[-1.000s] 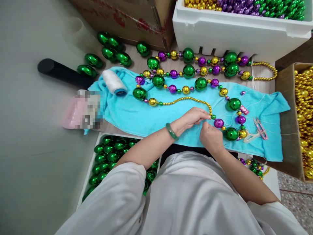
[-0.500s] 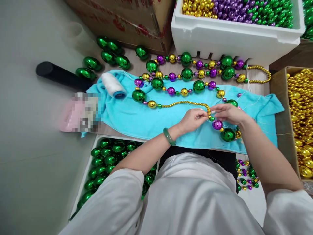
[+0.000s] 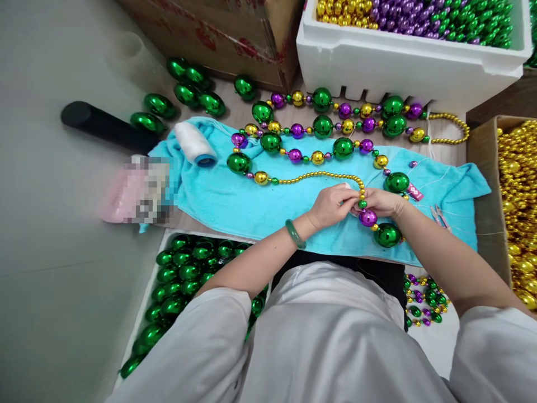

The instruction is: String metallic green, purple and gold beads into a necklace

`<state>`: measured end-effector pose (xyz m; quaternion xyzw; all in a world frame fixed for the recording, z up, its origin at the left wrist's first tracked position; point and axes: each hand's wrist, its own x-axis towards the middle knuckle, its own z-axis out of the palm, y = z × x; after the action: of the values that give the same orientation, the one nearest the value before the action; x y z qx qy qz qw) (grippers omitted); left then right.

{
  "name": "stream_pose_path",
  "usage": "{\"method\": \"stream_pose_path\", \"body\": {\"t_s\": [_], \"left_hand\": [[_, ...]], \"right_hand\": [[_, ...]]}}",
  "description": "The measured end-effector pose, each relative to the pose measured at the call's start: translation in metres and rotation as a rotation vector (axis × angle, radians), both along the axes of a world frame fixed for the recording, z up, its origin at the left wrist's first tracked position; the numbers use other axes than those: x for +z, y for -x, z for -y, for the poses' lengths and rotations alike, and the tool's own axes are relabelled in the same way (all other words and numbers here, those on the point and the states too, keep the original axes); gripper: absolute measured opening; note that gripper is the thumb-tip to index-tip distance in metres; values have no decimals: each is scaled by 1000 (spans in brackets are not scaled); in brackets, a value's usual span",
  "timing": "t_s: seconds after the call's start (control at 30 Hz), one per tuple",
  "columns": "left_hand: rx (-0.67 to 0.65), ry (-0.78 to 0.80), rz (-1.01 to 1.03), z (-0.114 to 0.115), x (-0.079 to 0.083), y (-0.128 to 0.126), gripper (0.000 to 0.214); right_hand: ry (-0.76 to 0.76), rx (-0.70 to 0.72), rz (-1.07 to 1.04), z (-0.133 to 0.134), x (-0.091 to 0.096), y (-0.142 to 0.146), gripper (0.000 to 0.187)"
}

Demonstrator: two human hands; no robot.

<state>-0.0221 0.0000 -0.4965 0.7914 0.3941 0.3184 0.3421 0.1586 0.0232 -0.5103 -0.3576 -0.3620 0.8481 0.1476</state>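
Note:
A bead necklace (image 3: 343,148) of green, purple and gold beads lies looped over a turquoise towel (image 3: 251,207). My left hand (image 3: 333,207), with a green bangle (image 3: 295,234) at its wrist, pinches the necklace where its small gold beads meet a green bead. Opposite it, my right hand (image 3: 384,202) is closed on the same stretch, its fingertips partly hidden behind the beads. Just below the fingers hang a purple bead (image 3: 368,218) and a large green bead (image 3: 387,235). Thread snips (image 3: 439,217) and a pink tag (image 3: 415,191) lie right of my right hand.
A white thread spool (image 3: 193,144) lies on the towel's left end. Loose green beads (image 3: 212,104) sit behind it. A white foam box (image 3: 403,67) holds sorted beads at the back. A carton (image 3: 482,168) of gold beads stands right; a tray of green beads (image 3: 188,272) is front left.
My right hand has drawn in from loosely spread to closed against the necklace, moving down and left. The snips and pink tag are now uncovered. The view has shifted slightly.

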Motion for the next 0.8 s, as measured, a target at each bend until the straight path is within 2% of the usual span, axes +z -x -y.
{"method": "stream_pose_path", "body": {"t_s": [0.17, 0.33, 0.47, 0.63, 0.8], "left_hand": [[6, 12, 45, -2, -4, 0, 21], [30, 17, 76, -3, -8, 5, 20], [23, -6, 75, -1, -8, 4, 21], [-31, -27, 31, -3, -4, 4, 21], [-14, -26, 55, -5, -3, 4, 22]], "right_hand": [[-13, 1, 41, 0, -4, 5, 31], [-6, -21, 88, -6, -3, -7, 23], [13, 19, 90, -3, -2, -12, 27], [-13, 6, 80, 1, -4, -3, 25], [-46, -46, 91, 3, -5, 6, 28]]}}
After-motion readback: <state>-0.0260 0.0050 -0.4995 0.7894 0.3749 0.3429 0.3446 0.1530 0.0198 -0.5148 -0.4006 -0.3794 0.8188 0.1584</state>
